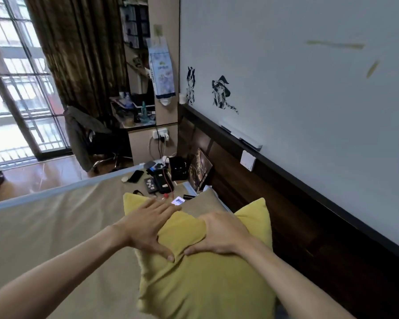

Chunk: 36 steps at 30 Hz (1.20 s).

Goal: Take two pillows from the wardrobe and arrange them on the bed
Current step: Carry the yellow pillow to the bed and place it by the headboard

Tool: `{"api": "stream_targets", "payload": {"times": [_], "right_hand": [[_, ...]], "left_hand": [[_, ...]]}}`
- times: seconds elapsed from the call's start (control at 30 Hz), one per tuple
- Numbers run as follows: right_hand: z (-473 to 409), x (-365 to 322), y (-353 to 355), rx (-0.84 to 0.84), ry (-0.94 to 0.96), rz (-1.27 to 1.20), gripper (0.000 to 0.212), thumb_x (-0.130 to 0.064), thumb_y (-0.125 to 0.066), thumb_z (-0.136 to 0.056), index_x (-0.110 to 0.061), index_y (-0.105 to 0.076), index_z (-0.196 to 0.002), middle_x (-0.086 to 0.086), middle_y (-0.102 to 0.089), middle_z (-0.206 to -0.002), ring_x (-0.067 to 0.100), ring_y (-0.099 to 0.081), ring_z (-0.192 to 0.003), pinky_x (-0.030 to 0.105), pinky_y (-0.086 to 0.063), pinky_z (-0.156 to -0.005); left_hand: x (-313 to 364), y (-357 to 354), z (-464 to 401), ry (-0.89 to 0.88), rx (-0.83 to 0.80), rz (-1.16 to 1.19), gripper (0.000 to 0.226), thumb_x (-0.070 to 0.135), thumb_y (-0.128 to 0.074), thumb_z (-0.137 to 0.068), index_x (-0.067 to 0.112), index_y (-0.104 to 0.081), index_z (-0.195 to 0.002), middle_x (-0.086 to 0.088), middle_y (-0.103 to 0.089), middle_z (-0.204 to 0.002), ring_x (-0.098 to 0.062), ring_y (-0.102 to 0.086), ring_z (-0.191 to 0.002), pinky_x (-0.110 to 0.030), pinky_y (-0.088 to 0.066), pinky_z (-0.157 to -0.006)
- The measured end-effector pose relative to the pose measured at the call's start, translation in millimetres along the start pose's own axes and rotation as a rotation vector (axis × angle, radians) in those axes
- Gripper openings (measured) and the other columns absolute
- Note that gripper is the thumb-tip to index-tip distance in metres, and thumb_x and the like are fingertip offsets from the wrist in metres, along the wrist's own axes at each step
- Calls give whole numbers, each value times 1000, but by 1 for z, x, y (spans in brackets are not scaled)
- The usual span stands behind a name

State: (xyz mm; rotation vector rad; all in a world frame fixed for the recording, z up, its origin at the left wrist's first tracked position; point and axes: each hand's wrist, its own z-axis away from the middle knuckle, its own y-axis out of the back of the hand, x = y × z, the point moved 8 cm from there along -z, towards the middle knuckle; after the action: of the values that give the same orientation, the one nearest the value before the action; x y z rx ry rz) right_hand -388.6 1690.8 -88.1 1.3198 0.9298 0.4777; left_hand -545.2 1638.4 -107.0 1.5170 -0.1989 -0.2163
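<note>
A yellow pillow (200, 279) lies on the bed (55, 226) near its right side, next to the dark headboard. Both my hands rest flat on its upper half, fingers spread, thumbs pointing toward each other. My left hand (148, 224) covers the pillow's upper left part. My right hand (221, 233) presses the middle, and the fabric creases between the thumbs. A beige pillow (203, 202) peeks out behind the yellow one, mostly hidden by it and by my hands.
Phones, chargers and cables (158, 180) clutter the bed's far corner, with a lit small device (177, 200) just past my left fingers. A dark wooden headboard (297, 226) and white wall run along the right. A chair (88, 139), desk and window stand beyond the bed.
</note>
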Motion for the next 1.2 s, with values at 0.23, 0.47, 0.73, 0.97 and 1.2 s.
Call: {"api": "stream_targets", "payload": {"times": [0.23, 0.47, 0.73, 0.97, 1.2], "right_hand": [[20, 9, 31, 41, -235, 174, 79, -103, -59, -49, -28, -56, -72, -14, -62, -68, 7, -57, -65, 34, -48, -61], [19, 3, 0, -3, -449, 271, 96, -112, -41, -45, -28, -62, -88, -11, -66, -80, 12, -62, -73, 38, -56, -71], [3, 8, 14, 147, -547, 301, 89, -112, -40, -46, -33, -57, -83, -16, -54, -70, 16, -61, -70, 35, -46, -62], [-10, 53, 36, 154, -511, 303, 84, -112, -41, -45, -36, -49, -79, -16, -52, -68, 17, -63, -72, 34, -38, -60], [-39, 160, 41, 116, -468, 263, 85, -109, -46, -49, -32, -53, -83, -12, -62, -75, 15, -61, -70, 34, -47, -60]], "left_hand": [[7, 2, -37, -205, -7, 207, 89, 104, -49, -50, 37, -47, -108, 16, -61, -94, -6, -52, -79, -22, -38, -63], [-9, 9, -46, -402, 59, 89, 84, 104, -44, -51, 31, -45, -92, 6, -67, -88, -19, -62, -79, -35, -35, -59], [-25, 32, -82, -445, 168, -42, 90, 101, -49, -50, 25, -47, -99, 0, -68, -88, -27, -66, -82, -37, -40, -63], [-15, 41, -123, -373, 126, -60, 81, 99, -53, -50, 28, -35, -86, 8, -47, -72, -26, -63, -77, -35, -33, -63], [-1, 23, -226, -287, 45, -78, 79, 96, -57, -53, 28, -39, -89, 9, -52, -80, -24, -62, -82, -36, -41, -67]]}}
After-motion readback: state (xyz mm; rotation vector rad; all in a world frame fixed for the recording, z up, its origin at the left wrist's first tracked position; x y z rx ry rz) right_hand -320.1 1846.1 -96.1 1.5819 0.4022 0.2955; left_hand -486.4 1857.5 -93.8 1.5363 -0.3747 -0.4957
